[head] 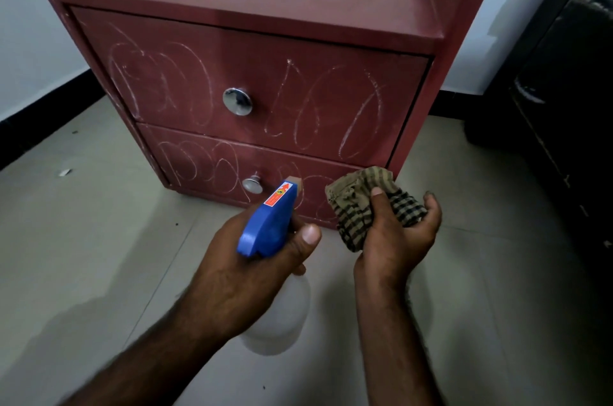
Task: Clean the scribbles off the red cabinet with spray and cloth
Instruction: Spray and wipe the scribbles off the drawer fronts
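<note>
The red cabinet stands on the floor against a white wall, with two drawers and chrome knobs. White chalk-like scribbles loop across both drawer fronts. My left hand grips a spray bottle with a blue trigger head and a white body, its nozzle pointing toward the lower drawer. My right hand, palm up, holds a bunched checked cloth just in front of the lower drawer's right end.
A dark piece of furniture stands to the right of the cabinet. The floor is pale tile with a black skirting along the wall and a small scrap of paper at left.
</note>
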`<action>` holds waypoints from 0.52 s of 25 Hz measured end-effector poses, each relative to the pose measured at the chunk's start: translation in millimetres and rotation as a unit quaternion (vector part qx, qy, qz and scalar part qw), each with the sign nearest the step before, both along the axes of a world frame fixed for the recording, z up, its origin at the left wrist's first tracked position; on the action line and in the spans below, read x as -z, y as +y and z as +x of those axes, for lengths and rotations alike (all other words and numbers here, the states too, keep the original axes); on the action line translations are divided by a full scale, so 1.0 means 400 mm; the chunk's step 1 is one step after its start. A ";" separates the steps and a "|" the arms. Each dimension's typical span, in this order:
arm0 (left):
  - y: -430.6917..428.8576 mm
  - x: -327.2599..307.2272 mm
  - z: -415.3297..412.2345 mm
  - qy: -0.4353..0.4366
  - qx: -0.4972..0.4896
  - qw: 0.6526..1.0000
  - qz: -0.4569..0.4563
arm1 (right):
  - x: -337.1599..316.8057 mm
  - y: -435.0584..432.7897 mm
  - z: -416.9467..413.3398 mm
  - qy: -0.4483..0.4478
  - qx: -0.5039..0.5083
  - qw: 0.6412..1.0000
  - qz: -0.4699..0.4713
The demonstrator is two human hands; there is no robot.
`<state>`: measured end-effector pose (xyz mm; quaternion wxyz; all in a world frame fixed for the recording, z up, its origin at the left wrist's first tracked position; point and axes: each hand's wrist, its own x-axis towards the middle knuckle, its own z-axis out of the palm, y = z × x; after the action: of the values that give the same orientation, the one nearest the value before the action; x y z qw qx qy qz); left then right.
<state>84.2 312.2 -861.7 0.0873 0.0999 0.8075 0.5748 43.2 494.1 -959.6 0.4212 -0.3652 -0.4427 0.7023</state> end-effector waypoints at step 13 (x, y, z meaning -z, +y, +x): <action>-0.082 0.062 -0.006 0.001 0.035 0.999 -0.013 | 0.072 -0.007 0.006 -0.009 -0.059 0.993 -0.104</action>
<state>81.7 279.5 -886.4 0.1081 0.1280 0.8112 0.5603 45.8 491.3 -988.5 0.3347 -0.3867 -0.3920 0.7647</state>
